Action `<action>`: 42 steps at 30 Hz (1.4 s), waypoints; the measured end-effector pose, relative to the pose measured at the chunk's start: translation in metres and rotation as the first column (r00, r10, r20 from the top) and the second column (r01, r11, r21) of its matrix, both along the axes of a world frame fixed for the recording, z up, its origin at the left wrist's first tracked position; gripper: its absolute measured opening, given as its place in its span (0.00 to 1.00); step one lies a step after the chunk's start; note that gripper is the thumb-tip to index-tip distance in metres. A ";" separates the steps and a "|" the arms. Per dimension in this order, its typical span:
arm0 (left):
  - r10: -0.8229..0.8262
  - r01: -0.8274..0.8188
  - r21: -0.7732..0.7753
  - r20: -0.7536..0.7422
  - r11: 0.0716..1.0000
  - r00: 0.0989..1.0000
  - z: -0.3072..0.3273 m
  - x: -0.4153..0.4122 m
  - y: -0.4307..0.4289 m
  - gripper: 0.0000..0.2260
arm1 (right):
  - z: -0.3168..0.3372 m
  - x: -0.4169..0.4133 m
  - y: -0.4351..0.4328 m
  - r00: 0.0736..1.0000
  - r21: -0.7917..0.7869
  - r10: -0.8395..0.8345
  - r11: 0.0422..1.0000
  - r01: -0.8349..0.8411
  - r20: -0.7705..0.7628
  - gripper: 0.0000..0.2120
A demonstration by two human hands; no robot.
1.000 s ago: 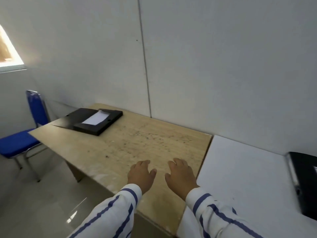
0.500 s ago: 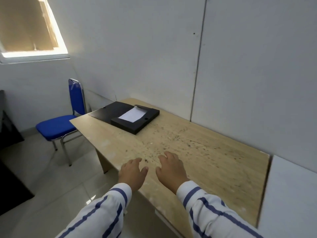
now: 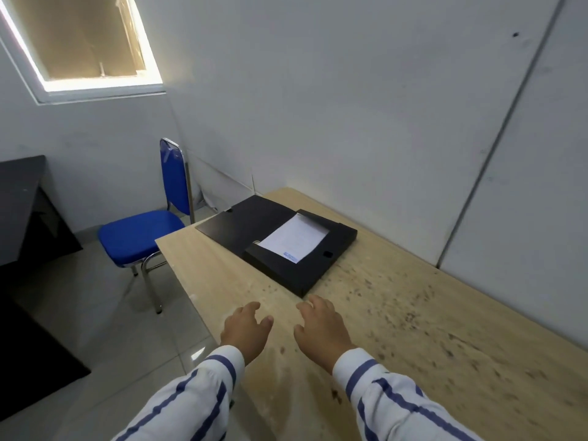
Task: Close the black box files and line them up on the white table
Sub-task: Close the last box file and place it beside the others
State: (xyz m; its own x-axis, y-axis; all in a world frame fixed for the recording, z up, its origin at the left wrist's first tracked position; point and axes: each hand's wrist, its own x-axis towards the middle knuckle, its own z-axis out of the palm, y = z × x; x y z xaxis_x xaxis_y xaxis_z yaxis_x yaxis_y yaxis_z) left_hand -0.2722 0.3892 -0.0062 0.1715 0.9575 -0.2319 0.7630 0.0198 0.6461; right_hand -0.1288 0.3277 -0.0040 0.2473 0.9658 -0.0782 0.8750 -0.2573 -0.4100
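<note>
A black box file (image 3: pixel 321 264) lies open on the far left end of a wooden table (image 3: pixel 429 338). Its lid (image 3: pixel 241 224) is folded flat to the left, and a white sheet of paper (image 3: pixel 294 238) rests inside. My left hand (image 3: pixel 246 329) and my right hand (image 3: pixel 321 331) hover palm down over the wood, just short of the file's near corner. Both hold nothing, with fingers loosely spread. The white table is out of view.
A blue chair (image 3: pixel 143 230) with chrome legs stands at the wooden table's left end. A dark desk (image 3: pixel 19 205) fills the left edge. A white wall runs behind the table, with a window (image 3: pixel 86 43) up left. Tiled floor lies between chair and desk.
The view has swung left: the white table and the closed file on it have left the frame. Both hands have moved along the wooden table, nearer the open file.
</note>
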 end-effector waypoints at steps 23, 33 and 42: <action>-0.133 0.119 -0.128 -0.108 0.985 0.985 -0.068 -0.027 0.378 0.25 | -0.074 -0.037 0.303 0.984 -0.162 -0.168 0.971 0.175 0.060 0.26; 0.041 -0.054 -0.037 -0.303 0.998 0.952 -0.081 -0.024 0.487 0.29 | -0.093 -0.033 0.320 0.971 -0.225 -0.225 0.945 0.239 0.086 0.27; 0.071 -0.073 0.011 -0.430 0.997 0.900 -0.087 -0.011 0.519 0.35 | -0.094 -0.032 0.321 0.969 -0.238 -0.238 0.940 0.245 0.060 0.28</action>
State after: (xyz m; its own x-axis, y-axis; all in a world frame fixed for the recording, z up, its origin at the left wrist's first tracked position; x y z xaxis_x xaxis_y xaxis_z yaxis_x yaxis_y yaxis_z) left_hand -0.2830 0.9083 -0.0933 -0.0154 0.9620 -0.2725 0.9628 0.0877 0.2554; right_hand -0.1612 0.6490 -0.0979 0.4766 0.8296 -0.2909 0.7849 -0.5505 -0.2842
